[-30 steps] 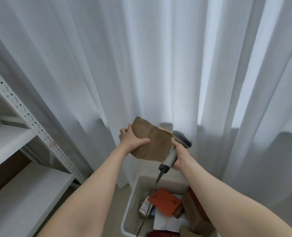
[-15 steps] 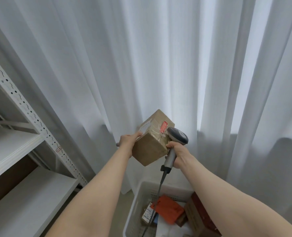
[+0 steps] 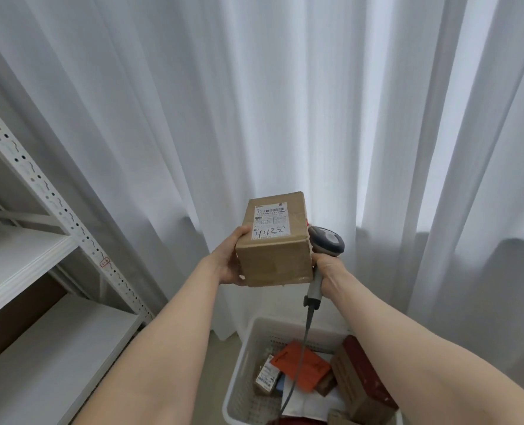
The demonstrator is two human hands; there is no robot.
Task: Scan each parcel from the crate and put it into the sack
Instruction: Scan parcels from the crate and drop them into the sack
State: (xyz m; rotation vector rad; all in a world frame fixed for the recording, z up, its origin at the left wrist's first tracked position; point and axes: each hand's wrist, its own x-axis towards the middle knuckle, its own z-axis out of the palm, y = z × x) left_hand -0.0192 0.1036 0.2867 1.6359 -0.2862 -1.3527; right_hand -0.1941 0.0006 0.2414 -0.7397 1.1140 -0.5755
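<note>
A white curtain [image 3: 285, 102] hangs in long folds across the whole far side, brighter on the right where light comes through. On the left stands a white metal shelving rack [image 3: 43, 185] with a perforated upright, which bears a small red-outlined tag [image 3: 104, 262]. Its upper shelf [image 3: 15, 259] and lower shelf [image 3: 49, 357] are white boards, with a brown panel [image 3: 9, 326] between them. A strip of beige floor [image 3: 217, 378] shows below the curtain.

Left hand [image 3: 230, 261] holding cardboard parcel [image 3: 275, 256] label-up, right hand [image 3: 328, 273] gripping scanner [image 3: 326, 240], crate [image 3: 244, 357] below
</note>
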